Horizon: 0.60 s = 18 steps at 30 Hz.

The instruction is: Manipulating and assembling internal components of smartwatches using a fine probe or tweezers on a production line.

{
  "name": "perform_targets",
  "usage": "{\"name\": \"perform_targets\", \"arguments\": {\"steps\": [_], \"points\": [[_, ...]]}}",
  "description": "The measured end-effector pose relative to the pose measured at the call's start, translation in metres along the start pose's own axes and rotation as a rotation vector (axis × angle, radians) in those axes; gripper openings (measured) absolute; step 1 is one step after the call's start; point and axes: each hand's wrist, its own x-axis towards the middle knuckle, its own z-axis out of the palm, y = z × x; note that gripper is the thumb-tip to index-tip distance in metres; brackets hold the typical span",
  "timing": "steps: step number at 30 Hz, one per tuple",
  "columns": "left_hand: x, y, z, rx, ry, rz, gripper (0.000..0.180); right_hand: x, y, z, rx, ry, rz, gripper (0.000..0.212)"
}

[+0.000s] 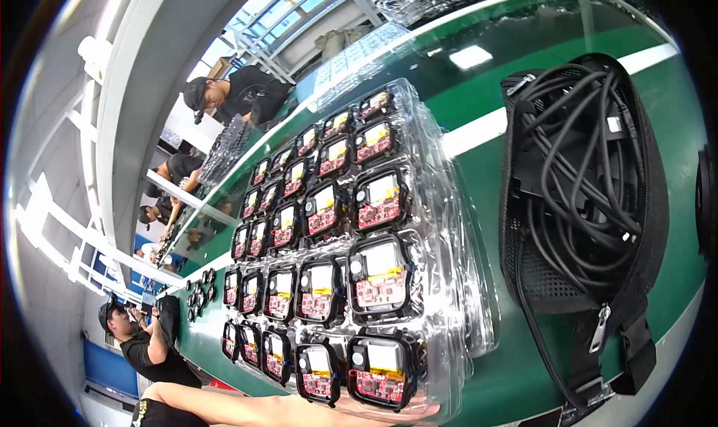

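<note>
A stack of clear plastic trays [467,307] fills the middle of the view, its pockets holding several black square watch-like housings [380,274]. Inside each housing are a red circuit board, a silvery-white block and yellow tape. My left forearm [254,407] runs in from the lower left along the near side of the trays. At the near tray edge, my left hand [419,412] shows only in part through the plastic; its fingers are largely hidden, so its grip cannot be made out. My right hand is out of view.
Right of the trays, an unzipped black mesh pouch [516,225] full of coiled black cables lies on the green tabletop [479,180]. More small black parts [200,292] lie farther left. Co-workers [258,94] in dark clothes are along the table. Clear trays [441,1] are piled at the back.
</note>
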Motion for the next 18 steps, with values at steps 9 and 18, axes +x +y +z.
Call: {"name": "perform_targets", "arguments": {"steps": [9,18], "points": [[-0.026,-0.006,0.029,-0.434,-0.285,-0.144,0.060,0.023,0.072,0.017,-0.038,0.179,0.056,0.032],[0.014,0.005,-0.018,0.014,-0.080,-0.029,0.051,-0.054,0.188,-0.054,-0.232,0.323,0.142,0.034]]}}
